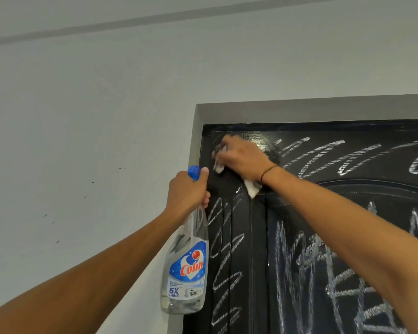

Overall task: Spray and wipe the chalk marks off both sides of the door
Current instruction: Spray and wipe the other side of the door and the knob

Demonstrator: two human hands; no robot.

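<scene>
A black door (258,261) fills the lower right, covered in white chalk scribbles (321,153). Its top left corner looks wet and wiped dark. My right hand (241,156) is raised to that corner and presses a white cloth (251,188) against the door; the cloth shows at my fingers and below my wrist. My left hand (187,191) grips the neck of a clear Colin spray bottle (187,268) with a blue trigger head, held upright beside the door's left edge. The nozzle is hidden by my fingers.
A grey door frame (299,109) runs over the top and down the left side of the door. A pale wall (82,116) with a few small dark specks spreads to the left and above.
</scene>
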